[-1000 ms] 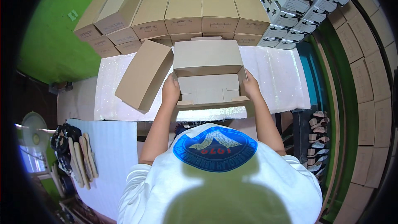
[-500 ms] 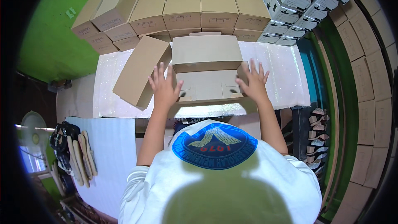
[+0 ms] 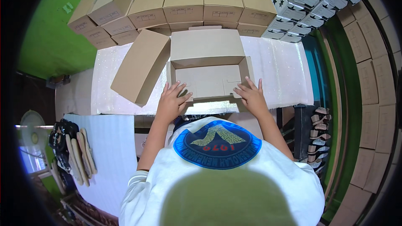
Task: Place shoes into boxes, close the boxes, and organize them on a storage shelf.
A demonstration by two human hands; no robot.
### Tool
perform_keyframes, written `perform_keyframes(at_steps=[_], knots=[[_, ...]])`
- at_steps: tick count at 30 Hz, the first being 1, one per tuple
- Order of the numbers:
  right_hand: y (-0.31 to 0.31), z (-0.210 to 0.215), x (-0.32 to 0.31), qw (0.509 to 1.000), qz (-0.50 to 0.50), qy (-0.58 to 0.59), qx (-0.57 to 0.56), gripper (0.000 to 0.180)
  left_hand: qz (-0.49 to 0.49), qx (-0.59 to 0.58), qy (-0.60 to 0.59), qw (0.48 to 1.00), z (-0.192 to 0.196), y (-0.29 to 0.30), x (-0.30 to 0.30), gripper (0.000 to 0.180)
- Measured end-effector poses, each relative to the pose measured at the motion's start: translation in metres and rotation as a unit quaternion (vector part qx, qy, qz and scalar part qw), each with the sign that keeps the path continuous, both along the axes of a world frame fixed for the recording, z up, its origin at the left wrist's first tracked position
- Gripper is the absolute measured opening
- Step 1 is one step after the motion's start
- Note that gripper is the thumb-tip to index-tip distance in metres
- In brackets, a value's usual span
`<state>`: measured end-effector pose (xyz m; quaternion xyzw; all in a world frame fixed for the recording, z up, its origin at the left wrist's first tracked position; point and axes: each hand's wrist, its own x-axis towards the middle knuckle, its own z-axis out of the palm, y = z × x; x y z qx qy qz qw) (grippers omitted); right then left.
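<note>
Open brown cardboard box [image 3: 208, 73] at frame centre on white-covered table [image 3: 280, 69], left hand [image 3: 172, 101] and right hand [image 3: 251, 96] flat on its near edge, each grip spread apart, clasping nothing, loose cardboard lid [image 3: 141, 65] just left.

open box [image 3: 208, 73] on table [image 3: 284, 67]; stacked cartons [image 3: 184, 0] behind, lid [image 3: 142, 65] left.

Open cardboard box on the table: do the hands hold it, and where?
Both hands, left and right, press flat on the near flap of the cardboard box; nothing gripped.
</note>
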<state>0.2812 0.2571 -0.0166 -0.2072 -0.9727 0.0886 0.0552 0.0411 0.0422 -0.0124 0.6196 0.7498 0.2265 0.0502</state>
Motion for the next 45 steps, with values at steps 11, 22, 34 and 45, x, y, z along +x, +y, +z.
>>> perform_keyframes(at_steps=[11, 22, 34, 45], knots=[[-0.003, -0.007, -0.001, 0.991, -0.019, 0.097, -0.088, 0.025, 0.031, 0.023, -0.038, 0.999, -0.011, 0.0, 0.003, 0.019], [-0.004, -0.02, -0.006, 0.985, -0.049, 0.157, -0.053, 0.023, 0.055, 0.076, -0.03, 0.995, -0.024, 0.003, 0.004, 0.015], [-0.011, -0.018, -0.01, 0.981, -0.077, 0.171, -0.043, 0.03, 0.082, 0.096, -0.024, 0.992, -0.026, 0.006, 0.008, 0.019], [0.016, 0.031, -0.047, 0.989, -0.125, 0.077, -0.015, 0.039, 0.201, -0.024, 0.044, 0.978, 0.018, 0.038, -0.002, 0.039]])
